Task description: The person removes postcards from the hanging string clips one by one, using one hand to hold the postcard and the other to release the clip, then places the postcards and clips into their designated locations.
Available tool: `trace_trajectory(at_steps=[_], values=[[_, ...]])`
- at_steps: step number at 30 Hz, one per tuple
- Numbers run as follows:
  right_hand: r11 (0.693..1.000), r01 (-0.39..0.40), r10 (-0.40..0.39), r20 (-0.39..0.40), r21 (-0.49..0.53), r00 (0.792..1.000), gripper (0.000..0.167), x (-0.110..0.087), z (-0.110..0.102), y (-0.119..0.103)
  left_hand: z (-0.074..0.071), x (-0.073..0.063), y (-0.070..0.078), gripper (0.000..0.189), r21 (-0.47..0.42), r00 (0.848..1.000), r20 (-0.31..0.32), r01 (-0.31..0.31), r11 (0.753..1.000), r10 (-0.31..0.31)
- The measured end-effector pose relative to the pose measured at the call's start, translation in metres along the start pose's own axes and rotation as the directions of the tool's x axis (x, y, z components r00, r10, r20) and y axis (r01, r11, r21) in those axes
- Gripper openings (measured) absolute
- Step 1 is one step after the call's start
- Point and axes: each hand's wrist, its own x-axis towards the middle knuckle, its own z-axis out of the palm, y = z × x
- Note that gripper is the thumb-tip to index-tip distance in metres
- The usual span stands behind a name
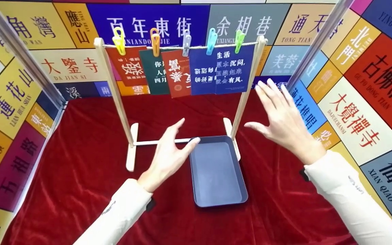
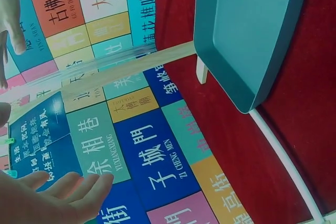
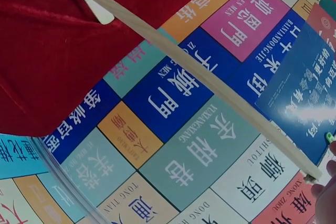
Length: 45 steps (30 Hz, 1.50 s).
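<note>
The place looked like a display booth or set: panels printed with Chinese characters walled three sides, metal posts marked corners, and red cloth lay below.

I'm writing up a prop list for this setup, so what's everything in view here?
Rack: 1, pale wood, standing on the cloth
String: 1, pale, across the rack's top
Clips: 5, yellow, orange, grey, light blue and green, along the string
Cards: 5, two red, one dark green, two blue, hanging beneath the clips
Tray: 1, dark blue-grey, by the rack's right foot
Cloth: 1, deep red, under rack and tray
Metal posts: 2, silvery, back corners
Walls: 3, multicoloured lettered panels, left, back and right
Sleeves: 2, white, on both arms
Left hand: 1, bare, near the tray's far left corner
Right hand: 1, bare, right of the rack
</note>
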Motion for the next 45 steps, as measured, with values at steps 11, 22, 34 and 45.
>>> trace_trajectory(at_steps=[11,22,34,45], values=[[0.996,-0.003,0.002,0.011,0.086,1.000,0.090,0.029,-0.008,0.004,-0.009,0.013,0.004,0.068,-0.197,0.999,-0.047,-0.032,0.980,0.023],[0.995,-0.017,0.016,0.014,0.097,1.000,0.085,0.050,-0.015,0.012,0.007,0.028,0.011,0.058,-0.320,0.999,-0.050,-0.035,0.947,0.020],[0.990,-0.038,0.039,-0.002,0.133,0.999,0.083,0.074,-0.022,0.018,0.015,0.047,0.019,0.047,-0.454,0.999,-0.042,0.007,0.891,-0.029],[0.974,-0.160,0.151,0.065,0.163,0.986,0.085,0.098,-0.030,0.023,0.021,0.062,0.018,0.042,-0.614,0.996,-0.077,-0.009,0.789,-0.049]])
